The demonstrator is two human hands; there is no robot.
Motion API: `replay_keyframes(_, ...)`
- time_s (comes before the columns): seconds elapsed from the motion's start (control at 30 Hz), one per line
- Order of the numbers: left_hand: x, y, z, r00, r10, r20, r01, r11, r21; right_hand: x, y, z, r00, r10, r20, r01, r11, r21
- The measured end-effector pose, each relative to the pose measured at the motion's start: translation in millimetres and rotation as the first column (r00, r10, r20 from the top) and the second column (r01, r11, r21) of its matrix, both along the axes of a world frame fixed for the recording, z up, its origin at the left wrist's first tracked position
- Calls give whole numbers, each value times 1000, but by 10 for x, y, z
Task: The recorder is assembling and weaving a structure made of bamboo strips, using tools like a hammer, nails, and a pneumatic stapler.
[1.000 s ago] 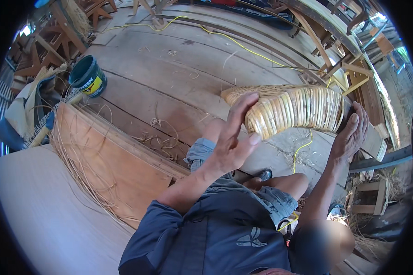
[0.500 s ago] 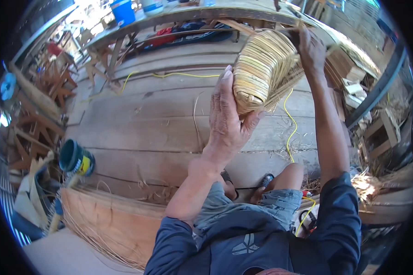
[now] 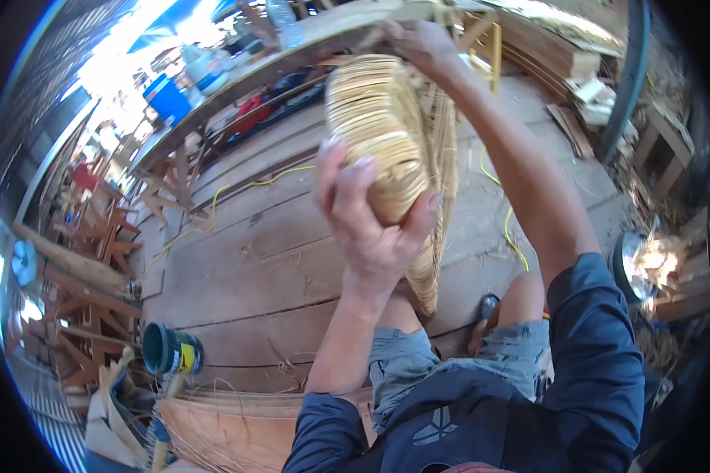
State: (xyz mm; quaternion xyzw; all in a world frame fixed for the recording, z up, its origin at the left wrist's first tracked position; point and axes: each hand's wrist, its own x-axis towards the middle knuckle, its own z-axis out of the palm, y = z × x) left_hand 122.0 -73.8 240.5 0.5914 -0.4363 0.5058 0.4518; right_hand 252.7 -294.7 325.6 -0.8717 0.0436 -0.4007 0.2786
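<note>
A curved piece wrapped in tight rows of pale yellow, rattan-like strips (image 3: 375, 118) is held up in front of me. My left hand (image 3: 375, 209) grips its near, rounded end, with fingers on the left side and thumb on the right. A long, narrow woven part (image 3: 442, 173) hangs down beside it toward my knees; how the two join is partly hidden. My right hand (image 3: 422, 49) is up at the far end of the piece, fingers curled and closed. What those fingers pinch is blurred and I cannot make it out.
A long wooden bench (image 3: 292, 59) across the back carries a blue container (image 3: 168, 100) and a clear plastic bottle (image 3: 284, 24). A dark green bucket (image 3: 170, 349) lies at left on the plank floor (image 3: 244, 276). A yellow cord (image 3: 517, 240) runs along the floor. Stacked boards (image 3: 540, 51) stand at right.
The wrapped piece has swung to the left and turned, bringing its long woven part into view. My right hand has moved left along the far end. The whole view has shifted and rotated.
</note>
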Motion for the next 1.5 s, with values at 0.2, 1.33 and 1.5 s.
replay_keyframes(0.2, 285, 187, 81, 957, 289, -25, -290, 954, -71, -865, 30, -103, 916, 87, 391, 55, 939, -338)
replay_keyframes(1.33, 423, 453, 508, 949, -302, -90, 312, 942, 121, -4940, -24, -4076, 348, -278, -895, 743, 664, 83)
replay_keyframes(1.5, 434, 385, 572, 960, -268, -85, 279, 944, 178, -5419, 195, -4476, 594, -635, -493, 794, 560, 235)
